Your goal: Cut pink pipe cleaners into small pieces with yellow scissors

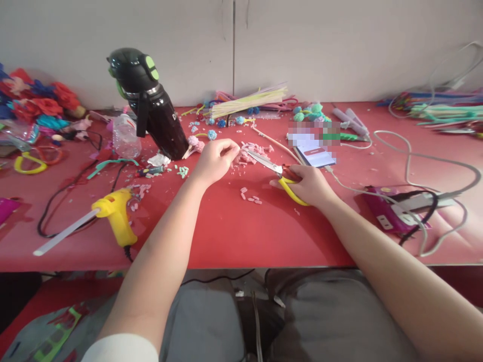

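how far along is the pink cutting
Looks done: many short pink pieces lie heaped on the red table. In hand: the right hand holds metal scissors with yellow and orange handles; the left hand is pinched nearby, its contents unclear. Possibly left: the long, thin, pale-pink stem beside the heap.

- A plain pale wall with a dark vertical seam.
- Against it, a long table with a red top.
- Whitish glare on the table's right side.
- Under the table, a small strip of floor, mostly hidden.
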A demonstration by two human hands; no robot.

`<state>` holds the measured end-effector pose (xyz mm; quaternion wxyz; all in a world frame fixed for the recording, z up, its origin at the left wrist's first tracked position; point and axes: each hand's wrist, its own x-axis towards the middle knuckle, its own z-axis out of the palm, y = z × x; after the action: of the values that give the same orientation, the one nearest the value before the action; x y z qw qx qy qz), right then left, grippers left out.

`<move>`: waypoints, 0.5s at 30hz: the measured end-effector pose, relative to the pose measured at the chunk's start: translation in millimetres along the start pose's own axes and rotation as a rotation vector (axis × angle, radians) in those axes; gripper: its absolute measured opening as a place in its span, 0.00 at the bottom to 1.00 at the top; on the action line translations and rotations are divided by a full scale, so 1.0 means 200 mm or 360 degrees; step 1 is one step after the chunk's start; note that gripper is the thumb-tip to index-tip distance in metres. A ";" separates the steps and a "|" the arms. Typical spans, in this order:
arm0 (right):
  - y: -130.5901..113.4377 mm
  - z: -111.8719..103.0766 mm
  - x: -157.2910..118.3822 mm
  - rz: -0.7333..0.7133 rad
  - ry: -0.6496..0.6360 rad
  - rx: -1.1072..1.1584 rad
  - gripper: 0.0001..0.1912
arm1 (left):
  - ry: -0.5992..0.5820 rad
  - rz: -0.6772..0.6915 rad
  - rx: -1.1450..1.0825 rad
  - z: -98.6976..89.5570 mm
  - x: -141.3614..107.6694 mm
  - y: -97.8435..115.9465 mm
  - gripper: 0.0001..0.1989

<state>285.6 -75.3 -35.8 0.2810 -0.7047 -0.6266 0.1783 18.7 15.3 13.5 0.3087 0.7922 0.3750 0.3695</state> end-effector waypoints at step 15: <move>0.00 0.01 0.00 -0.0001 0.0005 0.0002 0.41 | 0.0025 -0.0027 -0.0029 0.00 0.00 -0.01 0.14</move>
<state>285.5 -74.4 -37.3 0.2823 -0.7047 -0.6263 0.1776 18.4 17.0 11.1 0.3161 0.7831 0.3807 0.3766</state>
